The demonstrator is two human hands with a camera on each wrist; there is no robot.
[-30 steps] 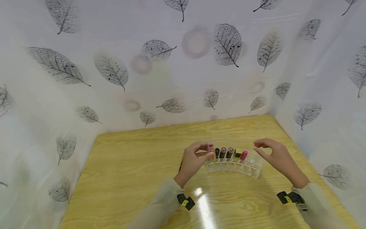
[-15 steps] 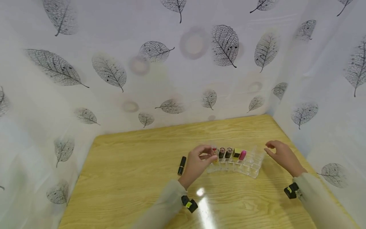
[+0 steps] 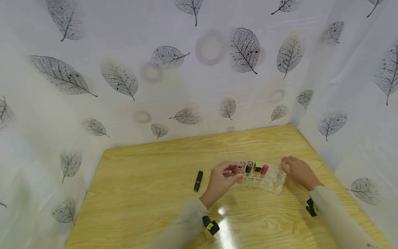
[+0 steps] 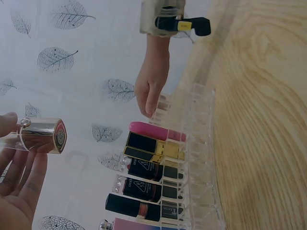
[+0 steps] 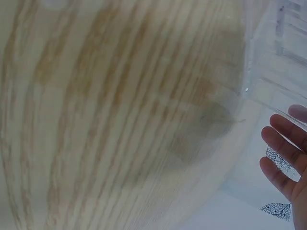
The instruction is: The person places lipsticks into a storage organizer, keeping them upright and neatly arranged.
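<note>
My left hand (image 3: 219, 181) pinches a lipstick (image 4: 45, 136) with a gold, partly clear case and a red end, lifted in front of the organizer's left end. The clear, curved lipstick organizer (image 3: 273, 186) stands on the table. In it sit a pink lipstick (image 4: 156, 130), a black-and-gold lipstick (image 4: 144, 146), two black-capped lipsticks with lettering, a slim dark tube (image 4: 127, 205) and a pink-purple one (image 4: 136, 224). At the organizer's right end, my right hand (image 3: 300, 171) has relaxed fingers at its edge; the right wrist view shows them loosely extended. Whether they touch it is unclear.
A black tube with a gold band (image 3: 198, 181) lies on the wooden table (image 3: 146, 193), left of my left hand. Leaf-printed sheeting (image 3: 186, 83) surrounds the table at the back and sides. Vacant slots show at the organizer's right part.
My left hand has shifted right with the lipstick, uncovering the black tube on the table. The right hand moved away to the right, then came back to the organizer's right end.
</note>
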